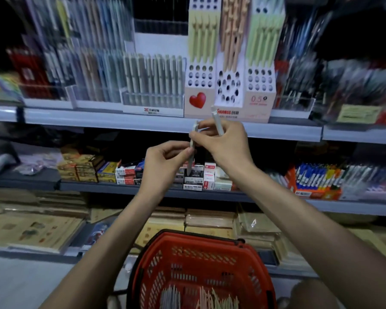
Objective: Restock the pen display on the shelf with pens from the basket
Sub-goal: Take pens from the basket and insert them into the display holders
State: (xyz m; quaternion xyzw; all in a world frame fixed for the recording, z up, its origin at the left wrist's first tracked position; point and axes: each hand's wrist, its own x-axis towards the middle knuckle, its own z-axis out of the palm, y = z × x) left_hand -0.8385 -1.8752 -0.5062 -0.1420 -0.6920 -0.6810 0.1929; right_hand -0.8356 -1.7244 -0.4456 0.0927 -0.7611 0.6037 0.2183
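While two pens are held up in front of the shelf (pixel 120 121), neither has yet been set into the pen display (pixel 257 101). A pale pen (pixel 191 157) is pinched low on its barrel by the fingertips of the left hand (pixel 165 161), with its tip pointing down. Its upper end is met by the fingers of the right hand (pixel 225 141), though whether it is pinched or only touched there cannot be told. A second pen (pixel 217 124) is gripped in the curled right hand and stands up above the knuckles, just below the display's front. The red basket (pixel 147 264) sits well below both hands, and loose pens (pixel 210 297) lie at its bottom.

The step in hand is judged to be the readying of one pen for a hole. It would best be done with the pale pen passed wholly to one hand, kept tip down, and lined up over a free hole in the front rows (pixel 228 88) before being lowered. Since the cardboard stand looks light and could be pushed back, a straight, gentle drop is advised.
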